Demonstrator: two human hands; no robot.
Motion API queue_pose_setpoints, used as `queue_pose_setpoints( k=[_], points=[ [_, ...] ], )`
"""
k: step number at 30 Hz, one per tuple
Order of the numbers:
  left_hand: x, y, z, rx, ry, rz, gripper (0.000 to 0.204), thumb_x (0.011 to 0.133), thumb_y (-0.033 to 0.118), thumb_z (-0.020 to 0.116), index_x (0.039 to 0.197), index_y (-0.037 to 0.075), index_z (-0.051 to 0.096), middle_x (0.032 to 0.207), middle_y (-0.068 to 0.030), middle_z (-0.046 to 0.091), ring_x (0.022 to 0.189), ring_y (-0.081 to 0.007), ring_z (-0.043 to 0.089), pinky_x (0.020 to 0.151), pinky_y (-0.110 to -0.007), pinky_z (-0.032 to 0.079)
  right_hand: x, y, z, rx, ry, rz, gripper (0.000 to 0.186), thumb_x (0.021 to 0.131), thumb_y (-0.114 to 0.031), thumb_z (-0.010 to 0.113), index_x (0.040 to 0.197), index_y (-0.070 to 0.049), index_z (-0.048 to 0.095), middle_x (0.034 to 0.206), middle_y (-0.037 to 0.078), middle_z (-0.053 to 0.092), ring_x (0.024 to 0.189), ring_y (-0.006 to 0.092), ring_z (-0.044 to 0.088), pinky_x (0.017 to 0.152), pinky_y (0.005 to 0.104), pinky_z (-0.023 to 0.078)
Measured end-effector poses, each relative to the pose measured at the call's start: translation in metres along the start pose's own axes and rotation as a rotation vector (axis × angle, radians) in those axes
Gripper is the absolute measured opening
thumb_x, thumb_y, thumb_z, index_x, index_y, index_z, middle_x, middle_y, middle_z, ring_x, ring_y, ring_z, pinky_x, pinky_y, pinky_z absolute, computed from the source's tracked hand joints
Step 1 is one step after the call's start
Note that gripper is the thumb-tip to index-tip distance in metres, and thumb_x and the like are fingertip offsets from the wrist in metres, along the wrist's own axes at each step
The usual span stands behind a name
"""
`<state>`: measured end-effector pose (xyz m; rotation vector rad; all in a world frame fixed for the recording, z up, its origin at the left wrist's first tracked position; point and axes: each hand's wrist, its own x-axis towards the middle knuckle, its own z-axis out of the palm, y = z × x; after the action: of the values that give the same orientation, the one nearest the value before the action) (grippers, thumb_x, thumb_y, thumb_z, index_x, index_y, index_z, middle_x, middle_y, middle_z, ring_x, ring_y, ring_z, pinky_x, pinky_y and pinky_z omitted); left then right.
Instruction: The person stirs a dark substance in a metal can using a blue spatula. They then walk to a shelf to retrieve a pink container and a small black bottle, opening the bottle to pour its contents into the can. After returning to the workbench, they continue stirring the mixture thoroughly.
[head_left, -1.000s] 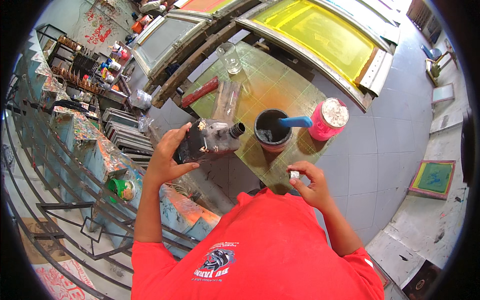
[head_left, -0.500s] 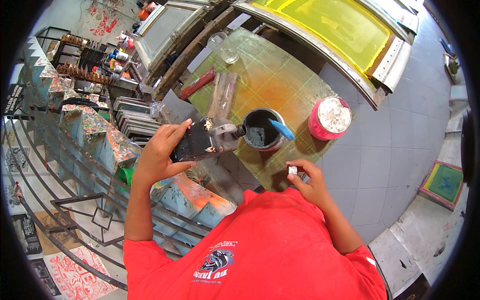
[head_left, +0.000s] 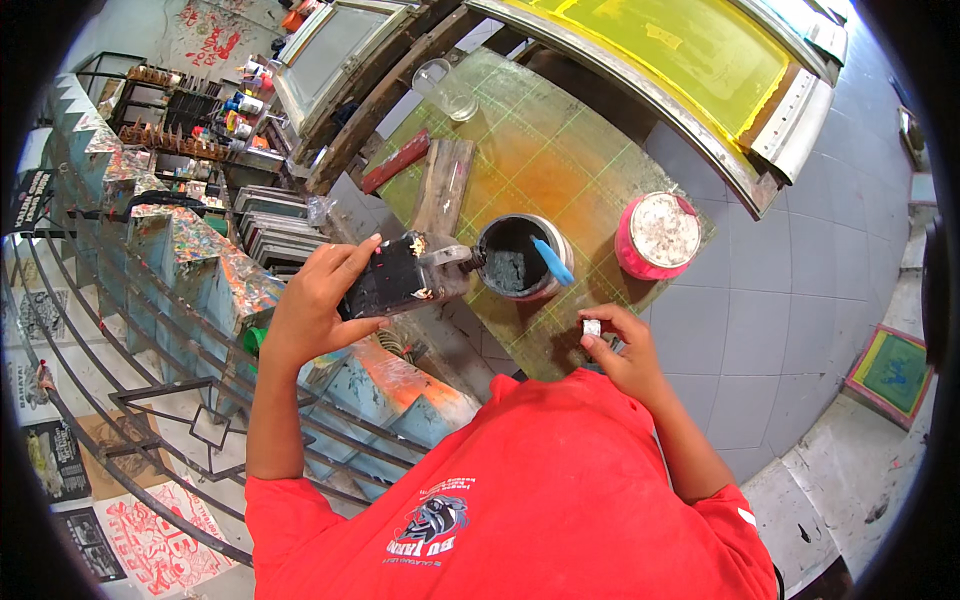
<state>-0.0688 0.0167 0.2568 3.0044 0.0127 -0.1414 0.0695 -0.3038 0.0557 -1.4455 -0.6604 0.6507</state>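
Bottle tipped at the dark tub

The left hand (head_left: 318, 300) is gripping a dark plastic bottle (head_left: 408, 276), tilting its mouth against the rim of the open tub (head_left: 522, 258) on the green board (head_left: 560, 160). The right hand (head_left: 622, 352) is pinching a small white cap (head_left: 591, 327) beside the board's edge

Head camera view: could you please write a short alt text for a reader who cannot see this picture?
Seen from above, a person in a red shirt tilts a dark bottle with the left hand toward an open tub of dark ink holding a blue spatula. The right hand holds a small white cap. A pink lidded tub stands nearby on the worktable.
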Motion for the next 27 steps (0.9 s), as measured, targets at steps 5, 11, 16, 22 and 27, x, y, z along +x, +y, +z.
queue_pose_setpoints(
  k=[5,11,16,22,27],
  points=[
    [-0.001,0.001,-0.001,0.016,-0.008,-0.002,0.092,0.064,0.034,0.082,0.142,0.004,0.044,0.111,-0.0164,0.058,0.102,-0.0360,0.055,0.089,-0.043,0.046,0.000,-0.002,0.000,0.014,-0.005,0.004,0.028,0.084,-0.007,0.070,0.110,-0.001,0.064,0.093,0.010,0.066,0.082,0.0169,0.063,0.075,0.0299,0.051],
    [-0.003,-0.004,0.006,-0.038,0.005,-0.001,0.091,0.065,0.032,0.083,0.142,0.004,0.044,0.115,-0.0174,0.058,0.106,-0.0365,0.055,0.092,-0.042,0.046,-0.002,-0.005,-0.003,0.032,-0.040,0.062,0.026,0.086,-0.004,0.066,0.111,0.000,0.063,0.098,0.008,0.065,0.091,0.0153,0.062,0.082,0.0295,0.050],
    [-0.007,-0.009,0.024,-0.124,0.033,-0.031,0.091,0.064,0.030,0.083,0.142,0.003,0.044,0.115,-0.0182,0.058,0.107,-0.0374,0.055,0.094,-0.042,0.045,-0.004,-0.005,-0.003,0.053,-0.025,0.040,0.027,0.086,-0.004,0.068,0.112,0.000,0.063,0.095,0.009,0.065,0.084,0.0155,0.062,0.073,0.0291,0.051],
    [-0.008,-0.010,0.030,-0.137,0.046,-0.022,0.092,0.064,0.029,0.083,0.142,0.003,0.043,0.116,-0.0184,0.058,0.106,-0.0377,0.055,0.093,-0.043,0.045,-0.005,0.000,-0.003,0.043,-0.050,0.038,0.024,0.088,0.000,0.063,0.112,0.001,0.061,0.098,0.008,0.062,0.082,0.0118,0.059,0.061,0.0251,0.051],
    [-0.009,-0.009,0.024,-0.101,0.041,-0.022,0.093,0.064,0.029,0.083,0.143,0.004,0.042,0.116,-0.0172,0.058,0.106,-0.0374,0.055,0.093,-0.043,0.045,-0.004,-0.003,0.003,0.028,-0.025,0.110,0.028,0.084,-0.007,0.070,0.111,-0.002,0.064,0.096,0.011,0.066,0.086,0.0188,0.063,0.079,0.0320,0.051]
  ],
)
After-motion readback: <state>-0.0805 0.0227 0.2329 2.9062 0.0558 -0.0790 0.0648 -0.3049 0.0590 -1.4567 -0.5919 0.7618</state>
